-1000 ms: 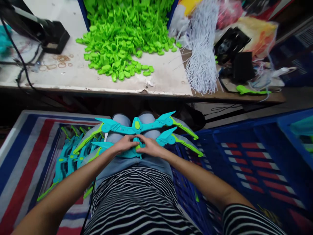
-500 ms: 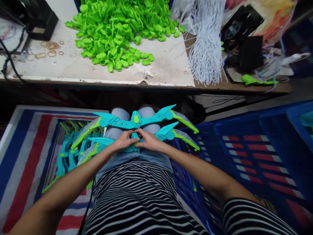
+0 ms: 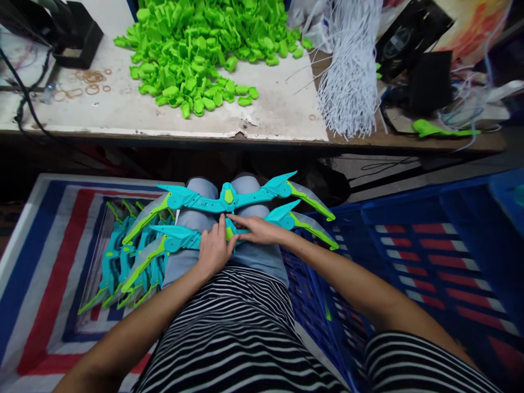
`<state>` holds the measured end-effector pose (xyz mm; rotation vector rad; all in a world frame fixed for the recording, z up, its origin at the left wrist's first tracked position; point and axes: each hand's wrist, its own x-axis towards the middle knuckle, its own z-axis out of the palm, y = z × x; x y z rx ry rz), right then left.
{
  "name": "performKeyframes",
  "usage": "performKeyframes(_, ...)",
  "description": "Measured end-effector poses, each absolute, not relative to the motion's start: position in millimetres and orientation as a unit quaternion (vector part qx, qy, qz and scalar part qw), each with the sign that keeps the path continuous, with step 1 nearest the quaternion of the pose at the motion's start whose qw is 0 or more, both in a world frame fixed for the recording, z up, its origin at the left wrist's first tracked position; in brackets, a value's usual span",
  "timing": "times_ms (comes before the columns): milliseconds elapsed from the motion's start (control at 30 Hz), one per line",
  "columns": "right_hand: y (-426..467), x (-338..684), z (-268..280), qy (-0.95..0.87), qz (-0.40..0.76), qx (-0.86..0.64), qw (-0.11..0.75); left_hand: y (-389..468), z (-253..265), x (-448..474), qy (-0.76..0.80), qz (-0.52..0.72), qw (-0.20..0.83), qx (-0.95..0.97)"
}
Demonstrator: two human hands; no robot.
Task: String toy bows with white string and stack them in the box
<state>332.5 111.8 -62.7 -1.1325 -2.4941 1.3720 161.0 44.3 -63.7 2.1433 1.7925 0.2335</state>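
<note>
Two turquoise toy bows with lime-green limb tips lie across my lap. The far toy bow (image 3: pixel 196 202) has a lime-green piece (image 3: pixel 229 196) in its middle, and neither hand is on it. On the near toy bow (image 3: pixel 180 240), my left hand (image 3: pixel 215 250) lies over the part just left of the centre, its fingers pointing forward and curled over the bow. From the right, my right hand (image 3: pixel 260 230) grips the same bow's middle, thumb and index finger around the lime-green centre piece (image 3: pixel 230 233). My fingers partly cover that piece.
Lime-green plastic pieces (image 3: pixel 192 60) are heaped on the workbench (image 3: pixel 282 125). A bundle of white cords (image 3: pixel 347 82) hangs near its edge, with a black fan (image 3: pixel 403 41) behind. Several more bows (image 3: pixel 112 251) lie on striped cloth (image 3: pixel 49 295) at left. Blue crates (image 3: pixel 409 207) stand at right.
My left hand has turned and shifted from a pinch at the near bow's centre to lying over its left side. My right hand stays at the centre. The view has moved slightly.
</note>
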Motion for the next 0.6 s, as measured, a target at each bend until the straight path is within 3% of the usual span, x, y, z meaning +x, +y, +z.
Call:
performKeyframes(433,99.7,331.6,-77.0,-0.841,0.406,-0.348,0.082,38.2,-86.7,156.5,0.608,0.13,0.081,0.779)
performKeyframes(600,95.7,331.9,-75.9,-0.857,0.372,-0.35,0.072,40.0,-87.5,152.2,0.623,0.124,0.094,0.767)
